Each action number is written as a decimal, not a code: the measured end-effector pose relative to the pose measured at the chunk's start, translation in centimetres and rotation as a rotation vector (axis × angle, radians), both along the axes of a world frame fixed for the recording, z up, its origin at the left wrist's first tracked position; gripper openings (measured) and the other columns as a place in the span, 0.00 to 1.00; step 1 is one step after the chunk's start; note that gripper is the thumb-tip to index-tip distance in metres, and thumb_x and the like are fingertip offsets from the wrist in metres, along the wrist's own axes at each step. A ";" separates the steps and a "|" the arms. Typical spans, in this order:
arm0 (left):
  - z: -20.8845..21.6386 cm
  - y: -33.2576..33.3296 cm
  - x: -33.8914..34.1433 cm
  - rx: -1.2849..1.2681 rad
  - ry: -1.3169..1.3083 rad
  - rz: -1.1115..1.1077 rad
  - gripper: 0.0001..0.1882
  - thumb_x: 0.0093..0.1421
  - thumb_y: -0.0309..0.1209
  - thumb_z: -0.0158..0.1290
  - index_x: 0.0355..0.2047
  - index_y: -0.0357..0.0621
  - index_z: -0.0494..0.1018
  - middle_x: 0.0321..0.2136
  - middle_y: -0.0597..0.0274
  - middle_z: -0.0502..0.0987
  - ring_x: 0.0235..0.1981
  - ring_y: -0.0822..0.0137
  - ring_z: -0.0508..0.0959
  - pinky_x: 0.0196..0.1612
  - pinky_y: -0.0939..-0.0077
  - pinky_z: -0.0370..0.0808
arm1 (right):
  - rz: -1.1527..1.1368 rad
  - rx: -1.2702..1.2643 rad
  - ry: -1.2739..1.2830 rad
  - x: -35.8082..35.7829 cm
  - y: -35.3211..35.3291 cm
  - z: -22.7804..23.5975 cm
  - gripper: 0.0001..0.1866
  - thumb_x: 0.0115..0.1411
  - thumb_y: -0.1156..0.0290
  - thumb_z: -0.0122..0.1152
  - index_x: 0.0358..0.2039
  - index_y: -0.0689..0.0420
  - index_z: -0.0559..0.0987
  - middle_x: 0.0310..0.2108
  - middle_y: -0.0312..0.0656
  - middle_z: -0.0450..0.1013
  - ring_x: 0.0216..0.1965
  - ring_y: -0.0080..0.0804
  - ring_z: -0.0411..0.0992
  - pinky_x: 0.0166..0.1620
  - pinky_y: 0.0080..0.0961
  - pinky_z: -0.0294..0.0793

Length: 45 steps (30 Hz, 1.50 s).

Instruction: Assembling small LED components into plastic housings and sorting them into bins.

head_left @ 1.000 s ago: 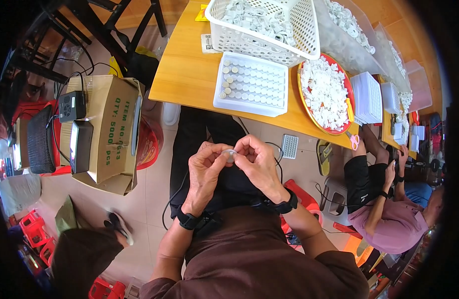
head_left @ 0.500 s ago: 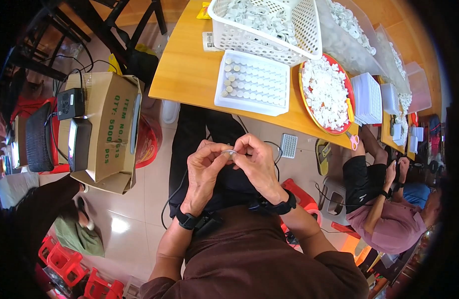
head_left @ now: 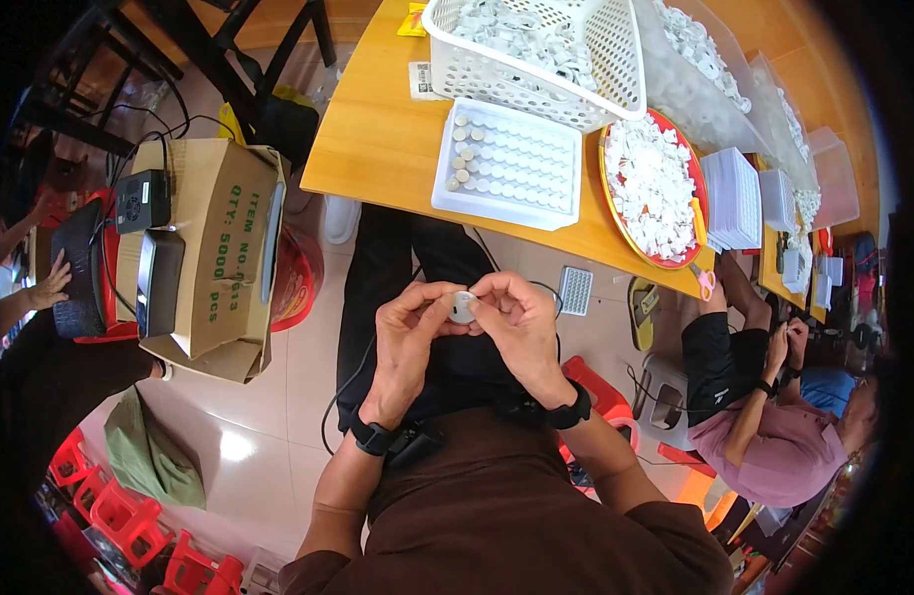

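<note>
A small round white disc (head_left: 462,306) with a dark slot in its face is held between my two hands, above my lap. My left hand (head_left: 409,332) pinches its left side with thumb and fingertips. The right side is gripped in the same way by my right hand (head_left: 514,322). Beyond them, on the table's near edge, sits a white tray (head_left: 497,210) with rows of round cells. Several beige round pieces (head_left: 463,164) lie at the tray's left end.
A perforated white basket (head_left: 526,91) of pale parts stands behind the tray. Right of it are a red plate (head_left: 605,183) of white pieces, pink-handled scissors (head_left: 706,285) and stacked trays (head_left: 732,198). A cardboard box (head_left: 204,238) stands left; another person (head_left: 764,436) sits right.
The disc has turned from edge-on so that its flat face shows. Both hands still hold it in nearly the same place. At the far left, another person's hand has come into view.
</note>
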<state>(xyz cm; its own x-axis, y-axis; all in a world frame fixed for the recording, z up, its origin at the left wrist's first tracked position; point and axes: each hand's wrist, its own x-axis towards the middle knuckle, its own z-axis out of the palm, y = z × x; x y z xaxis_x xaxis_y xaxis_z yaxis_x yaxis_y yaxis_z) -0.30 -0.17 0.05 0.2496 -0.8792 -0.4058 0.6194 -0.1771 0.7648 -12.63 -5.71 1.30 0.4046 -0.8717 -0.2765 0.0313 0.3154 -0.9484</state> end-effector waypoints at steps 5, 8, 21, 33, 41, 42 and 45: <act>-0.2 0.1 -0.1 -0.061 -0.141 -0.050 0.09 0.55 0.18 0.49 0.38 0.34 0.73 0.32 0.60 0.74 0.33 0.72 0.76 0.35 0.79 0.77 | 0.006 0.053 0.022 -0.6 -0.4 -0.1 0.05 0.54 0.82 0.56 0.33 0.64 0.74 0.24 0.34 0.70 0.25 0.14 0.68 0.28 0.11 0.71; -0.4 0.2 0.0 -0.081 -0.146 -0.066 0.11 0.55 0.17 0.49 0.39 0.34 0.72 0.32 0.59 0.74 0.33 0.72 0.76 0.35 0.80 0.77 | 0.017 0.028 0.032 -0.4 -0.3 0.5 0.06 0.53 0.83 0.57 0.33 0.64 0.74 0.24 0.34 0.69 0.25 0.14 0.68 0.28 0.11 0.71; 0.0 0.2 -0.3 -0.043 -0.413 -0.112 0.14 0.53 0.14 0.49 0.41 0.32 0.71 0.31 0.58 0.77 0.30 0.73 0.78 0.37 0.81 0.77 | 0.034 0.018 0.140 -0.3 -0.7 1.2 0.05 0.51 0.81 0.59 0.31 0.65 0.77 0.21 0.35 0.71 0.22 0.14 0.69 0.26 0.10 0.70; 0.2 -0.2 -0.3 -0.207 -0.953 -0.159 0.16 0.47 0.17 0.52 0.39 0.36 0.72 0.25 0.54 0.73 0.23 0.64 0.77 0.25 0.77 0.75 | 0.143 0.071 0.201 -0.9 -2.3 1.1 0.05 0.50 0.81 0.59 0.29 0.68 0.77 0.19 0.38 0.72 0.19 0.17 0.70 0.23 0.12 0.70; 0.3 -0.3 -0.2 -0.270 -1.311 -0.261 0.15 0.47 0.19 0.53 0.37 0.38 0.68 0.23 0.55 0.68 0.23 0.52 0.74 0.23 0.64 0.73 | 0.143 0.142 0.152 -1.0 -2.4 0.8 0.05 0.52 0.80 0.58 0.30 0.67 0.77 0.21 0.39 0.73 0.20 0.18 0.71 0.25 0.12 0.73; 0.3 -0.4 -0.1 -0.273 -1.312 -0.260 0.15 0.47 0.19 0.53 0.37 0.38 0.68 0.23 0.55 0.68 0.23 0.52 0.74 0.23 0.64 0.73 | 0.137 0.142 0.143 -1.0 -2.4 0.8 0.05 0.52 0.80 0.58 0.30 0.67 0.76 0.21 0.39 0.73 0.20 0.18 0.71 0.25 0.12 0.73; 0.3 -0.5 0.0 -0.312 -1.345 -0.287 0.14 0.47 0.20 0.53 0.37 0.37 0.67 0.24 0.55 0.67 0.23 0.53 0.74 0.22 0.64 0.73 | 0.112 0.157 0.131 -1.0 -2.3 0.5 0.05 0.52 0.80 0.59 0.31 0.67 0.76 0.22 0.39 0.73 0.20 0.18 0.72 0.25 0.12 0.73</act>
